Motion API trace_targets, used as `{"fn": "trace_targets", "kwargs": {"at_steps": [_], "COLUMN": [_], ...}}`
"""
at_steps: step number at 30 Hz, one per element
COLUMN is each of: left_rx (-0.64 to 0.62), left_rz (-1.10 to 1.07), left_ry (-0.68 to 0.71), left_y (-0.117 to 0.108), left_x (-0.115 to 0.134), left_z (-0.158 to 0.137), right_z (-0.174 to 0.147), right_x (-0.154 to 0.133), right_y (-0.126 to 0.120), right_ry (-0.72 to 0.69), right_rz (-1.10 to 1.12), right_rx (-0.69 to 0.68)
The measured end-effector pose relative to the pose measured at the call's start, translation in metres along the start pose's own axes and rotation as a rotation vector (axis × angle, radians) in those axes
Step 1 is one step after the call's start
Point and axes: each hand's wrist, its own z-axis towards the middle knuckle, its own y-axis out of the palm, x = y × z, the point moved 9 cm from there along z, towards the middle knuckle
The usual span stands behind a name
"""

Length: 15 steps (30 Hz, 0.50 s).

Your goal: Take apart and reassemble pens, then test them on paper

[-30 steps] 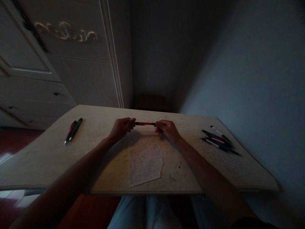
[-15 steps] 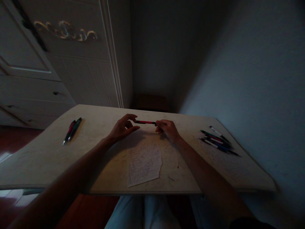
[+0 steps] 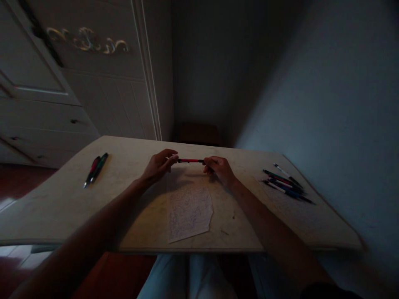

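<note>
A red pen with black ends [image 3: 190, 160] is held level above the table, its clip on the lower side. My right hand [image 3: 220, 168] pinches its right end between thumb and fingers. At the other end, the thumb and fingertips of my left hand [image 3: 160, 164] close on the pen's tip. Below the pen lies a torn sheet of paper [image 3: 190, 214] covered in handwriting.
Two pens, one red and one green [image 3: 99, 168], lie on the table [image 3: 137, 160] at the left. Several pens [image 3: 285, 185] are piled at the right, partly over another written sheet [image 3: 293, 211]. A wall [image 3: 343, 124] borders the right side; a white cabinet [image 3: 109, 95] stands behind the left.
My left thumb has moved up from below to the pen's left end, where the fingers now close. The pen has rolled slightly, so its clip shows below. My right hand keeps its grip.
</note>
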Motion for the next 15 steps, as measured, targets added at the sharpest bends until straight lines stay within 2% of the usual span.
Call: {"fn": "trace_targets", "kwargs": {"at_steps": [5,15], "left_rx": [-0.033,-0.047], "left_rz": [0.024,0.079], "left_ry": [0.037,-0.063], "left_y": [0.003,0.005], "left_x": [0.006,-0.005], "left_z": [0.002,-0.001], "right_z": [0.001,0.0], "right_x": [0.002,0.001], "right_y": [-0.002,0.005], "right_ry": [-0.007,-0.001], "right_rz": [-0.014,0.016], "right_rx": [0.016,0.003]}}
